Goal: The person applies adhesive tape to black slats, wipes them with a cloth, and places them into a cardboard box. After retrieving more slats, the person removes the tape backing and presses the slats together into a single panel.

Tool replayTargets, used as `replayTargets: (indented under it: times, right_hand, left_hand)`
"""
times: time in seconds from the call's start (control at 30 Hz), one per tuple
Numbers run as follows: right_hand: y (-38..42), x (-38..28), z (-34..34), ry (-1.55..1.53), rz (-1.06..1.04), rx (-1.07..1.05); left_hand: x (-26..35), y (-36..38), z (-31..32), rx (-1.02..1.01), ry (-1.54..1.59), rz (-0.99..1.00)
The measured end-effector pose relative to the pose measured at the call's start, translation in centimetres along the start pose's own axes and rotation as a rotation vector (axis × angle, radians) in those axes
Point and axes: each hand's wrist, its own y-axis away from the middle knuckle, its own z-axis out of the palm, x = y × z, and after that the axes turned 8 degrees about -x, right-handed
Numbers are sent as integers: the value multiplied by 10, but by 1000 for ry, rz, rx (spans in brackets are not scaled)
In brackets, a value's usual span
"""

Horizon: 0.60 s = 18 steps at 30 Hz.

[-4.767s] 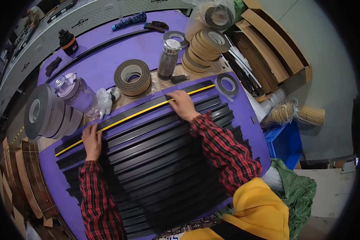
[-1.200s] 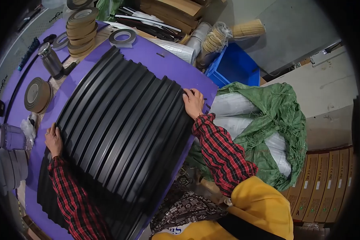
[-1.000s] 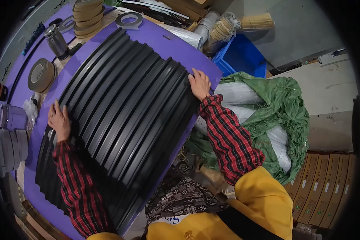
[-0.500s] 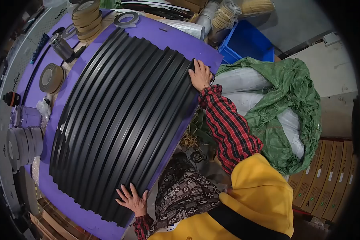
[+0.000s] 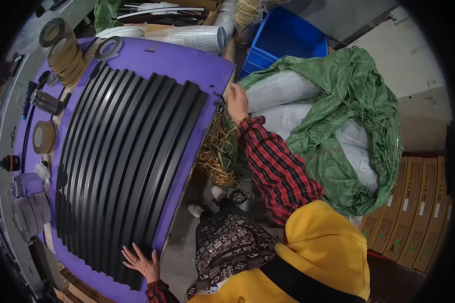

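Note:
Long black ridged strips [image 5: 131, 151] lie side by side on the purple table top [image 5: 192, 65], forming one wide bundle. My left hand [image 5: 141, 262] rests on their near end with its fingers spread. My right hand [image 5: 237, 103] is off the strips, just beyond the table's right edge. Its fingers are bent and turned away, so I cannot make out whether they hold anything. A small dark piece [image 5: 219, 96] shows at the table edge beside that hand.
Tape rolls [image 5: 45, 137], a glass jar [image 5: 48, 103] and a grey tape ring [image 5: 108, 48] line the table's far side. A blue bin [image 5: 288, 40] and a green woven sack [image 5: 349, 91] with white wrapped rolls stand right. Brown cartons [image 5: 409, 212] are stacked lower right.
My right hand has lifted off the strips' far right corner and moved past the table edge. My left hand stays spread on the near end. The whole view has shifted.

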Motion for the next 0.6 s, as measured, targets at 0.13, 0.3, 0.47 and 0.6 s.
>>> replayTargets:
  times: [0.13,0.3,0.47,0.6]
  right_hand:
    - [15,15,-19,-140,133,-212]
    - [-6,15,-12,-205,127,-350]
    - [-27,37,-11,-108,43,-558]
    - [-29,30,-12,-114,46,-605]
  left_hand:
    - [79,-3,-36,115,439,130]
    - [133,14,-37,-35,672,283]
    - [132,23,-38,-97,712,220]
    - [138,16,-54,-24,709,151]
